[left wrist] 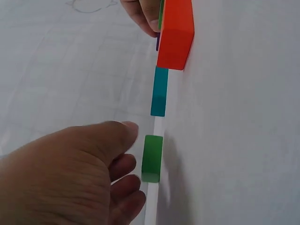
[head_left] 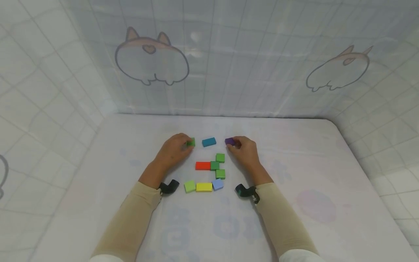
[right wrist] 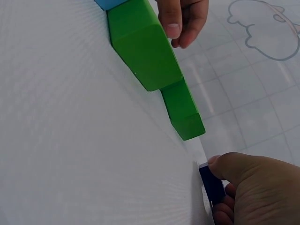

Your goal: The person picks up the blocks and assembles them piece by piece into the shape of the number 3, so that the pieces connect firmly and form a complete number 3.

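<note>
Tan sleeves (head_left: 131, 218) reach in from the near left and near right across a wide white tabletop (head_left: 294, 156), which leaves broad room outside both arms and runs to a straight far edge with rounded corners. Left hand (head_left: 172, 151) curves loosely beside a green block (left wrist: 152, 158); its thumb stands off the block in the left wrist view, though I cannot tell whether another fingertip touches it. Right hand (head_left: 243, 150) pinches a purple block (head_left: 229, 141) between thumb and fingers, at the far right of the layout. Between these two, apart from both, lies a teal block (head_left: 209, 142). Nearer, a red block (head_left: 203, 166) meets a dark green block (head_left: 214, 166) on its right; nearer again, a yellow block (head_left: 204, 187) sits between a lime block (head_left: 190, 186) and a pale blue block (head_left: 217, 184). Grid-patterned walls (head_left: 235, 65) rise far, left and right, the far one bearing two outlined cartoon animals (head_left: 152, 60); faint prints (head_left: 316, 206) mark the tabletop.
</note>
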A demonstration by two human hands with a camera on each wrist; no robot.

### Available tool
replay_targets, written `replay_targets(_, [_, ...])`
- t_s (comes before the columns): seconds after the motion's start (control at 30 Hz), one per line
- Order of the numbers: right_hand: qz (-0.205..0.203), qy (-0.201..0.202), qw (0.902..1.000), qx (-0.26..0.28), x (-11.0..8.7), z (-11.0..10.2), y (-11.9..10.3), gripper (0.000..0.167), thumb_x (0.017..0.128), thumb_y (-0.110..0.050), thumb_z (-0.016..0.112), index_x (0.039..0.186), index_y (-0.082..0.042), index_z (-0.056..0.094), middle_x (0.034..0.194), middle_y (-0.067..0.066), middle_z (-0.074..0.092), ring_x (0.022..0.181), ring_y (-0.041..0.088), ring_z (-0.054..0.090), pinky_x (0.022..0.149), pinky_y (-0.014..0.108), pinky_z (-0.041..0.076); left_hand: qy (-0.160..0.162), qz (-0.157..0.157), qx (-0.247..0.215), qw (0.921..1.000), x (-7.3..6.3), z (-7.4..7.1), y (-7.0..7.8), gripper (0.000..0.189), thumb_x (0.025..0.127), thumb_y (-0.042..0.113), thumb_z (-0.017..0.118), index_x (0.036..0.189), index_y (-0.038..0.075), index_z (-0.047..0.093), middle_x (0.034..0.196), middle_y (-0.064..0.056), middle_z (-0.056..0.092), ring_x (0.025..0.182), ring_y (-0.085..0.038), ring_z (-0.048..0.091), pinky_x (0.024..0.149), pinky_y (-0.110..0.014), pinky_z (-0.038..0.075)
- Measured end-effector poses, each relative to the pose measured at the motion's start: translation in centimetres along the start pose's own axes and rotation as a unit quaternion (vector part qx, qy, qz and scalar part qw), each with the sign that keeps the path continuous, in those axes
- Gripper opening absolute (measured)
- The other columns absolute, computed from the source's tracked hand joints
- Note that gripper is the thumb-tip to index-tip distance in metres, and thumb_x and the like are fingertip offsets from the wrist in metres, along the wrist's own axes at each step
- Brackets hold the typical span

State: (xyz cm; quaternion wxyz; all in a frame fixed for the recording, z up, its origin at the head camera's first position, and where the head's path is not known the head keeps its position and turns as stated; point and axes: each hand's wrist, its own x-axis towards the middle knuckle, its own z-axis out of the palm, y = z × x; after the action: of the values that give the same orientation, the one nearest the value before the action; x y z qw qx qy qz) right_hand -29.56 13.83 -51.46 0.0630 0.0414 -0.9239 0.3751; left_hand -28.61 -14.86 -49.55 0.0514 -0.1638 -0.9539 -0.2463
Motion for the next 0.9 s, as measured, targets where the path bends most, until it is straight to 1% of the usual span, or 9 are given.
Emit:
replay_targets(0.17, [-0.015, -0.001, 0.9999, -0.003, -0.08, 0.11, 0.19, 0.043, 0.090, -0.028, 0.075, 0.126, -0.007, 0.066, 0.117, 0.007, 0.068, 0.103, 0.019, 0.061, 0.093, 0.037, 0.054, -0.010, 0.005, -0.003, 0.9999, 0.12, 0.33, 0.38, 0.033, 0.094, 0.029, 0.070, 0.122, 0.013, 0.067, 0.125, -0.002, 0.064, 0.119, -0.020, 0.056, 0.104, -0.041, 0.048])
replay_targets(0.37, [-0.016, -0.014, 0.9997, -0.008, 0.05, 0.01, 0.06, 0.044, 0.091, -0.030, 0.074, 0.128, -0.008, 0.065, 0.120, 0.006, 0.067, 0.107, 0.018, 0.061, 0.096, 0.037, 0.053, -0.024, -0.007, 0.002, 0.9997, 0.41, 0.31, 0.76, 0.036, 0.094, 0.029, 0.069, 0.126, 0.014, 0.065, 0.127, -0.002, 0.063, 0.120, -0.020, 0.055, 0.105, -0.041, 0.047])
replay_targets(0.53, [-0.024, -0.019, 0.9994, -0.014, 0.24, -0.21, -0.23, 0.045, 0.091, -0.030, 0.073, 0.129, -0.008, 0.065, 0.122, 0.006, 0.067, 0.111, 0.018, 0.061, 0.098, 0.037, 0.053, -0.017, -0.014, -0.002, 0.9998, 0.58, 0.00, 0.77, 0.034, 0.095, 0.029, 0.068, 0.125, 0.014, 0.066, 0.126, -0.003, 0.063, 0.120, -0.021, 0.054, 0.104, -0.042, 0.047])
replay_targets(0.67, [-0.035, -0.022, 0.9990, -0.015, 0.30, -0.31, -0.35, 0.044, 0.092, -0.030, 0.073, 0.129, -0.007, 0.066, 0.123, 0.007, 0.068, 0.111, 0.019, 0.062, 0.098, 0.037, 0.053, -0.004, -0.020, -0.013, 0.9997, 0.65, 0.12, 0.46, 0.029, 0.095, 0.027, 0.068, 0.121, 0.014, 0.068, 0.121, 0.000, 0.064, 0.116, -0.019, 0.055, 0.102, -0.040, 0.049])
replay_targets(0.9, [-0.048, -0.028, 0.9982, -0.023, 0.21, -0.21, -0.17, 0.043, 0.091, -0.031, 0.073, 0.126, -0.007, 0.067, 0.120, 0.008, 0.069, 0.109, 0.020, 0.064, 0.095, 0.037, 0.054, -0.005, -0.016, -0.024, 0.9996, 0.75, 0.55, 0.10, 0.024, 0.096, 0.024, 0.067, 0.118, 0.014, 0.068, 0.119, 0.000, 0.064, 0.114, -0.019, 0.055, 0.101, -0.039, 0.049])
